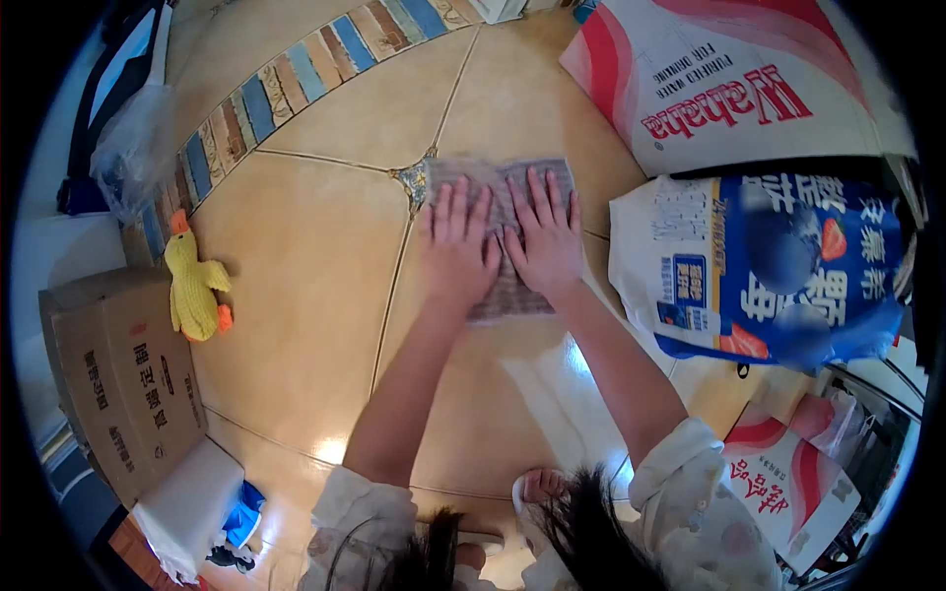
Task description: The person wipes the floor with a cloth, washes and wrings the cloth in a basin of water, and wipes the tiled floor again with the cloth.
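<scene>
A grey-brown cloth (507, 298) lies spread flat on the tan tiled floor (296, 256). My left hand (461, 244) rests palm down on its left part, fingers stretched out and a little apart. On the right part lies my right hand (542, 236), also palm down with its fingers spread. The two thumbs come close together near the middle of the cloth. A dark floor ornament (416, 187) at a tile joint shows just beside the cloth's upper left edge.
A yellow plush duck (195, 286) and a brown cardboard box (123, 384) are at the left. On the right are a red-and-white carton (729, 89), a blue-and-white bag (788, 266) and another carton (788, 483). A sandalled foot (542, 488) shows at the bottom.
</scene>
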Available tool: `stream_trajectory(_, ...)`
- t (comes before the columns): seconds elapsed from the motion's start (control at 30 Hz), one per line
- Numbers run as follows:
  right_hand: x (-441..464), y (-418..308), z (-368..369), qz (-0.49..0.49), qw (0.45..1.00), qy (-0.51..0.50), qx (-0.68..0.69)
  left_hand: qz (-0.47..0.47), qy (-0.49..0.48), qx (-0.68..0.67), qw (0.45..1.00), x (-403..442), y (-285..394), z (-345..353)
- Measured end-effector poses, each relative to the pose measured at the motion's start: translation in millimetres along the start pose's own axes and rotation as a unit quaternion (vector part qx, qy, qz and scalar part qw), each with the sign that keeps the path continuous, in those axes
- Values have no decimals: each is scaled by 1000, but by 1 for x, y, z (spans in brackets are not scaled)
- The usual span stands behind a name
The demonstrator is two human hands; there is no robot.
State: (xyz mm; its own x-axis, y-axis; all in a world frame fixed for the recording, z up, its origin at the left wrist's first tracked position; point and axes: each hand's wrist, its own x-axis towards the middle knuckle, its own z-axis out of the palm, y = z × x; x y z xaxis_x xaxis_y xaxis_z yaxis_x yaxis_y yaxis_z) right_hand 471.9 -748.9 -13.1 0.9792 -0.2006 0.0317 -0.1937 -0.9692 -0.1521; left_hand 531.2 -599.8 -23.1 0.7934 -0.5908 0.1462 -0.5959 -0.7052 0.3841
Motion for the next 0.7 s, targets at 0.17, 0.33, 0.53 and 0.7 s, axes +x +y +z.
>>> stream_trajectory(0.17, 72, 9, 7, 13, 1000, 25, -11, -18, 49, 28, 998, 70, -34, 1)
stream_trajectory(0.33, 126, 21, 13, 6, 999, 37, -16, -21, 49, 42, 998, 107, -40, 3)
stream_trajectory(0.53, 189, 33, 23, -20, 998, 63, -8, -18, 68, 57, 996, 137, -48, 10)
stream_trajectory(0.7, 226, 40, 16, -63, 997, 42, 1, -16, 102, 67, 992, 168, -56, 29)
